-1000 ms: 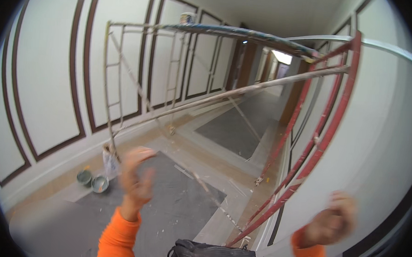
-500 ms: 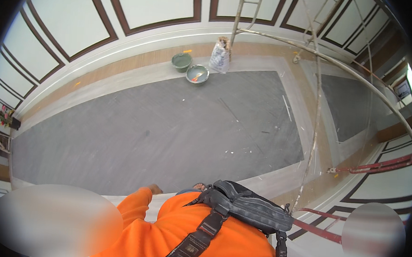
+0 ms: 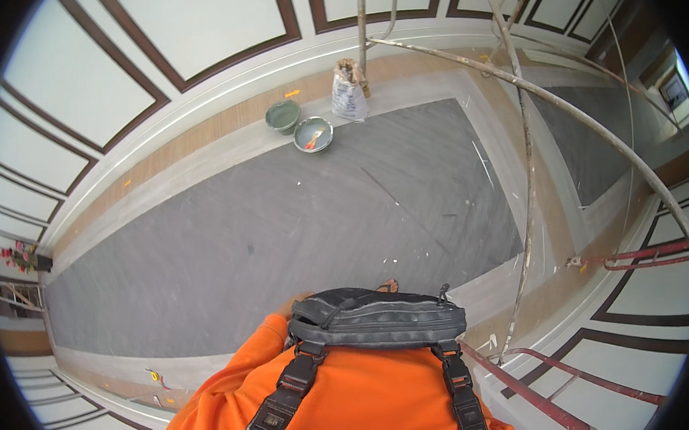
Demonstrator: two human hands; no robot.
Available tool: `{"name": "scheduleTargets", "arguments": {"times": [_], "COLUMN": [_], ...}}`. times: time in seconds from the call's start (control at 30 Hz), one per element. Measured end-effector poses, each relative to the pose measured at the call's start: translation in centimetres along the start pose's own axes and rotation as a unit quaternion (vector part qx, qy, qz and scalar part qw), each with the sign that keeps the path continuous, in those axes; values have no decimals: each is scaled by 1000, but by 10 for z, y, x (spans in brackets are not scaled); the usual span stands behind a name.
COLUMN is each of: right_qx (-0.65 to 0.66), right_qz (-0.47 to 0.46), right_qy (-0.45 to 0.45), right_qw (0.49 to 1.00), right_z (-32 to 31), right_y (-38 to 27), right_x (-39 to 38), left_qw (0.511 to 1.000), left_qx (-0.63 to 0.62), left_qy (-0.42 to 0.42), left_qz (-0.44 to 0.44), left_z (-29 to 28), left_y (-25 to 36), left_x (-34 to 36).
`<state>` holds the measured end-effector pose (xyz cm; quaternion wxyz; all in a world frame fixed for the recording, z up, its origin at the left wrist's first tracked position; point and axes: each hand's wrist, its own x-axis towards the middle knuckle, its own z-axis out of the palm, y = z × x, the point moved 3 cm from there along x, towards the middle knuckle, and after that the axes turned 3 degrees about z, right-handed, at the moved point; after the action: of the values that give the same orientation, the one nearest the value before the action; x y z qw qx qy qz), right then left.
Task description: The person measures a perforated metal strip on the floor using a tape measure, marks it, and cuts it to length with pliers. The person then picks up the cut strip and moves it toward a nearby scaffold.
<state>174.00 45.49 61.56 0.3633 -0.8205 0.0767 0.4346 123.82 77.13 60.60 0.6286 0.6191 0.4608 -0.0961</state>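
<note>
My left hand (image 3: 299, 298) hangs low in front of me, at the left end of the dark bag (image 3: 378, 322) strapped to my chest. The bag covers most of the hand, so its fingers and anything in them are hidden. An orange sleeve (image 3: 247, 358) runs down to it. My right hand does not show. Below the bag, one sandalled foot (image 3: 388, 285) stands on the dark grey floor panel (image 3: 226, 248). Farther off stand a green bucket (image 3: 283, 117) and a basin (image 3: 303, 146) with an orange-and-white item inside.
A white sack (image 3: 349, 97) stands near the panelled wall. Scaffold poles (image 3: 528, 154) rise on the right, above red metal frames (image 3: 568, 410). A yellow object like a tape measure (image 3: 154, 375) lies at lower left. A flower pot (image 3: 43, 263) sits far left.
My view has turned, and the buckets and sack sit farther left. My left arm has come in toward my body, its hand now mostly behind the bag. The yellow object has come into view.
</note>
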Motion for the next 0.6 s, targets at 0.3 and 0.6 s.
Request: {"name": "scheduleTargets", "arguments": {"times": [0.3, 0.6], "right_qx": [68, 228], "right_qz": [86, 231], "right_qy": [33, 257], "right_qw": [993, 910], "right_z": [80, 196], "right_y": [38, 228], "right_x": [-68, -241], "left_qw": [968, 864], "left_qx": [-104, 233], "left_qy": [-32, -322], "left_qz": [-225, 310], "left_z": [-131, -94], "left_y": [117, 474], "left_x": [45, 122]}}
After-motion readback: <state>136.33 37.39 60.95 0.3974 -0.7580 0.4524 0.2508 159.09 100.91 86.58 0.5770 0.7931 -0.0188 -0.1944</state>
